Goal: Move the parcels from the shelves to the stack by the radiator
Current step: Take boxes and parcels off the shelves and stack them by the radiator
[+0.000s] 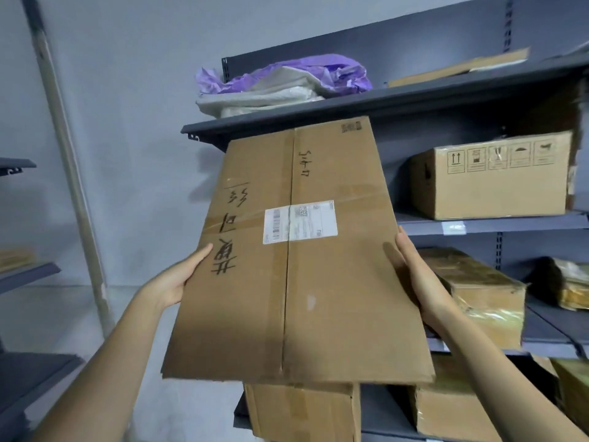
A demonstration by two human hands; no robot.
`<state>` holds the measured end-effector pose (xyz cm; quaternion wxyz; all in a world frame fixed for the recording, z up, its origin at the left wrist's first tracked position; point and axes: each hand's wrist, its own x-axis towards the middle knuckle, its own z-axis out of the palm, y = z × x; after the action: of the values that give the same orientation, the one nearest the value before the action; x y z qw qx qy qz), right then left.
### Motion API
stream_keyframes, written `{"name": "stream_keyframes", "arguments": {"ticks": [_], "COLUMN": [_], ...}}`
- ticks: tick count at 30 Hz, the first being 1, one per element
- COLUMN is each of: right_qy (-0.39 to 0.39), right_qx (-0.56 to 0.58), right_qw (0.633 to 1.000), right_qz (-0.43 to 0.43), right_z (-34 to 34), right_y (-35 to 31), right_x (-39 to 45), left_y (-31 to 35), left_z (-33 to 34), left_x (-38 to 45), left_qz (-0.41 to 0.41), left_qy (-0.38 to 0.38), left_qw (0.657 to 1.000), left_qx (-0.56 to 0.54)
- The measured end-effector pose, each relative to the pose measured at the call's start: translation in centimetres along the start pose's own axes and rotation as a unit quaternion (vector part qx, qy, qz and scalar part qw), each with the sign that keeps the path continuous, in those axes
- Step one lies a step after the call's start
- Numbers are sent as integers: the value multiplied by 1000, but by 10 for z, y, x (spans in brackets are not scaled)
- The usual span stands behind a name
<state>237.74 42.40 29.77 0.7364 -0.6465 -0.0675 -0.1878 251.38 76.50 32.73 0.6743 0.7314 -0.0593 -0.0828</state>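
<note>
A large flat cardboard parcel (318, 298) with a white shipping label and black handwriting fills the middle of the view, tilted up in front of the dark grey shelves (446, 223). My left hand (178, 275) grips its left edge and my right hand (417, 275) grips its right edge, so the parcel hangs in the air between them. Other parcels remain on the shelves: a box with handling symbols (490, 177), a tape-wrapped box (478, 291), and boxes lower down (302, 413). The radiator and the stack are out of view.
Purple and white plastic bags (280, 81) lie on the top shelf beside a flat cardboard sheet (459, 67). A pale pole (63, 148) leans against the grey wall at left. Another shelf unit (19, 275) stands at the far left.
</note>
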Motion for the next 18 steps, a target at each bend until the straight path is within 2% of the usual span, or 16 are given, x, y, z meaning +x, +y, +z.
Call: {"name": "stream_keyframes", "arguments": {"ticks": [3, 9, 13, 18], "right_qy": [7, 32, 27, 31], "right_qx": [-56, -110, -96, -81], "right_qw": [998, 992, 993, 995], "right_qz": [-24, -60, -64, -57], "right_z": [-17, -43, -51, -66], "right_y": [8, 42, 45, 26], "right_x": [23, 51, 50, 11], "left_y": [-6, -40, -56, -35], "left_z": [25, 47, 50, 64], "left_x": [25, 58, 50, 6], "left_qz": [16, 26, 37, 60], "left_qy": [-18, -5, 10, -8], "left_qw": [998, 998, 996, 997], "left_qx": [-63, -58, -75, -38]}}
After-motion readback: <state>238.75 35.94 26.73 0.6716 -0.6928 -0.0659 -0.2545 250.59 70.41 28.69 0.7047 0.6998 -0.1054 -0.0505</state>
